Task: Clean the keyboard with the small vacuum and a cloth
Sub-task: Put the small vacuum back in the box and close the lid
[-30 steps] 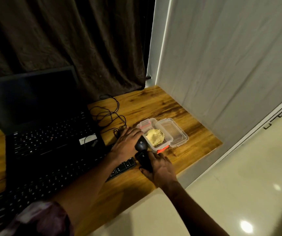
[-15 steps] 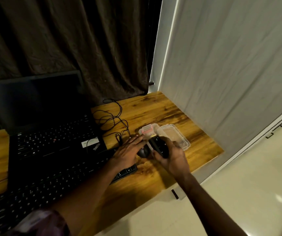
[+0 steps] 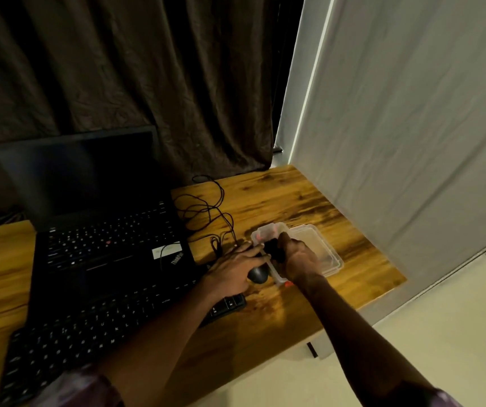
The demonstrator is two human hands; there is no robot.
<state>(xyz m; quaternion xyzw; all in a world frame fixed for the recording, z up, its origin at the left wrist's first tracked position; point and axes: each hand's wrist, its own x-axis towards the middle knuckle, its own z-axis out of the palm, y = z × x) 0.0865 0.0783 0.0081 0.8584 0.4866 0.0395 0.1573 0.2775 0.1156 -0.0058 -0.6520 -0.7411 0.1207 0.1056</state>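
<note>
A black external keyboard [image 3: 89, 327] lies along the front of the wooden desk [image 3: 265, 324], just before an open black laptop [image 3: 103, 239]. My left hand [image 3: 233, 271] reaches across the keyboard's right end. It lies over a dark, rounded, mouse-like object [image 3: 257, 275], fingertips toward my right hand. My right hand [image 3: 297, 257] is closed around a small black device, apparently the small vacuum [image 3: 274, 250], held over a clear plastic container [image 3: 328, 259] with red clips. My right hand hides whatever the container holds. No cloth shows.
Black cables [image 3: 206, 207] lie tangled on the desk between the laptop and the container. A dark curtain [image 3: 147, 83] hangs behind the desk. A white sheet [image 3: 412, 142] covers the wall along the desk's right edge, and pale floor [image 3: 412, 333] lies below.
My right hand carried the black device from the desk's front edge up over the container, hiding the yellowish lump inside. My left hand stayed on the rounded object.
</note>
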